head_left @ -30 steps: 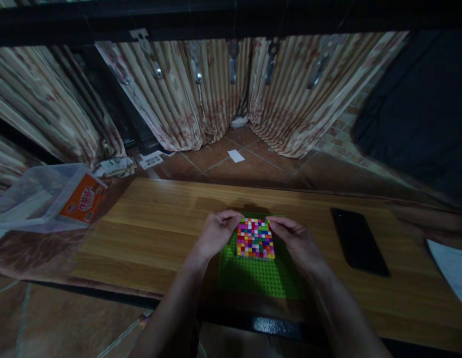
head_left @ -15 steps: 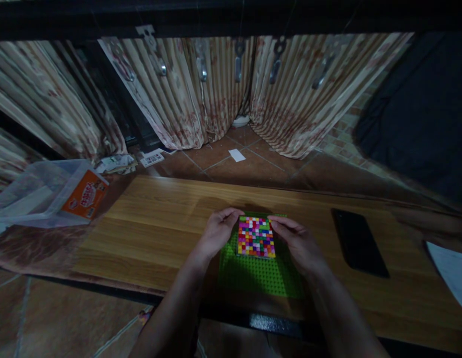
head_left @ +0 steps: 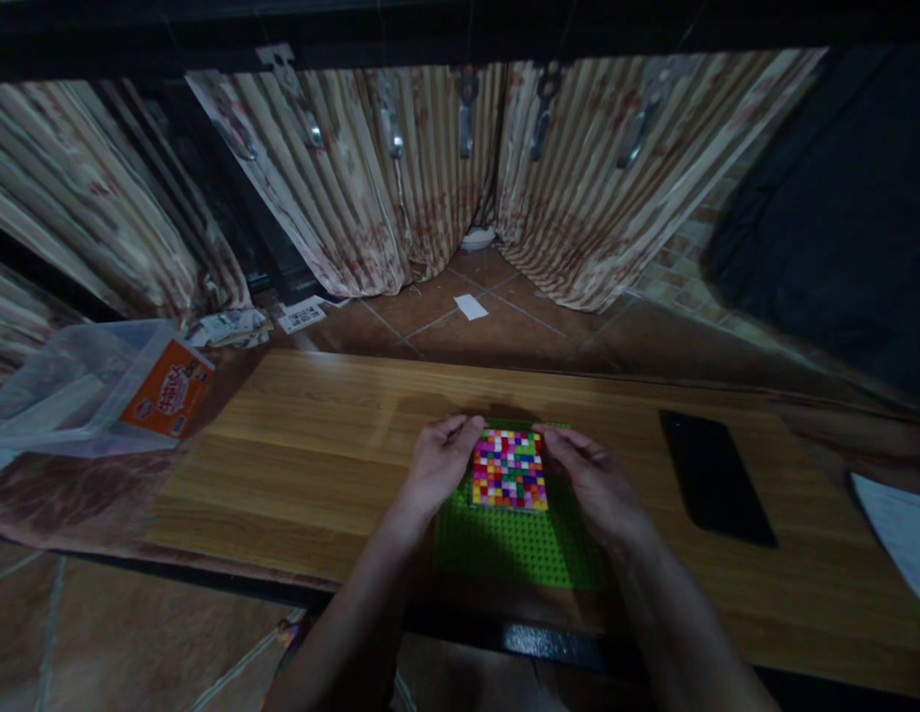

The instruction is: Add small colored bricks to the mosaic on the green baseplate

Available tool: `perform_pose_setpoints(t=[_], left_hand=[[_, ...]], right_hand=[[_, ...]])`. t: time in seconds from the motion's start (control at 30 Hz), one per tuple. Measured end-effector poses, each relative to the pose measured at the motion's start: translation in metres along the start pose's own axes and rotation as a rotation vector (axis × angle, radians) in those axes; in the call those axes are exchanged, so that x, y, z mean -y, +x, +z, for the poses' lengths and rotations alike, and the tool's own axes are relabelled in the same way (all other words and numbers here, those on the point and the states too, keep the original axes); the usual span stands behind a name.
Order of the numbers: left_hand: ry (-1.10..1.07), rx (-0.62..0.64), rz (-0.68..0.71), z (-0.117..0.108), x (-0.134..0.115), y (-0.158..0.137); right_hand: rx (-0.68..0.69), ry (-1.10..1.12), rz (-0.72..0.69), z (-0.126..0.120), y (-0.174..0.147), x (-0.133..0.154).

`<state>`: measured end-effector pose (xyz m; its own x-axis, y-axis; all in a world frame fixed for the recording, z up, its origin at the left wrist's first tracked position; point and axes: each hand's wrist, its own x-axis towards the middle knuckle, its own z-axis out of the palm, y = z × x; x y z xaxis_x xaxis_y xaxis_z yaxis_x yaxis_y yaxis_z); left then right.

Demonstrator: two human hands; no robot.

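Observation:
A square panel of small multicoloured building bricks (head_left: 508, 475) lies over the upper part of a green studded baseplate (head_left: 523, 554). My left hand (head_left: 443, 463) grips the panel's far left corner, its thumb and fingers closed together there. At the far right corner, my right hand (head_left: 590, 480) pinches the panel in the same way. Whether the panel is pressed onto the baseplate's studs or rests loosely on them, I cannot tell. The fingertips behind the panel's far edge are partly hidden.
On the wooden table (head_left: 319, 425), a black phone-like slab (head_left: 716, 480) lies to the right, with white paper (head_left: 901, 539) at the far right. A clear plastic bin (head_left: 81, 396) with an orange label stands at left. Striped curtains (head_left: 401, 198) hang beyond the tiled floor.
My left hand's thumb has shifted slightly along the panel's far left corner. Both hands stay at the panel, which has hardly moved; the camera view has shifted a little.

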<state>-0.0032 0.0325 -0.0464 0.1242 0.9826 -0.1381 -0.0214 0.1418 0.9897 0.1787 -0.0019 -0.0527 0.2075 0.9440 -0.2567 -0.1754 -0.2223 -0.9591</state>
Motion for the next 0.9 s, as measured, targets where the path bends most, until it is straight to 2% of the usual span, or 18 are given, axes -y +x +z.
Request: perform_pose_setpoints(t=[0.53, 0.73, 0.9], left_hand=[[-0.081, -0.078, 0.012, 0.020, 0.007, -0.002], [-0.076, -0.101, 0.049, 0.026, 0.006, -0.002], [-0.071, -0.118, 0.066, 0.029, 0.004, -0.004]], right_hand=[[-0.023, -0.085, -0.022, 0.013, -0.006, 0.003], [0.007, -0.084, -0.072, 0.018, -0.006, -0.001], [-0.023, -0.091, -0.096, 0.021, -0.006, -0.003]])
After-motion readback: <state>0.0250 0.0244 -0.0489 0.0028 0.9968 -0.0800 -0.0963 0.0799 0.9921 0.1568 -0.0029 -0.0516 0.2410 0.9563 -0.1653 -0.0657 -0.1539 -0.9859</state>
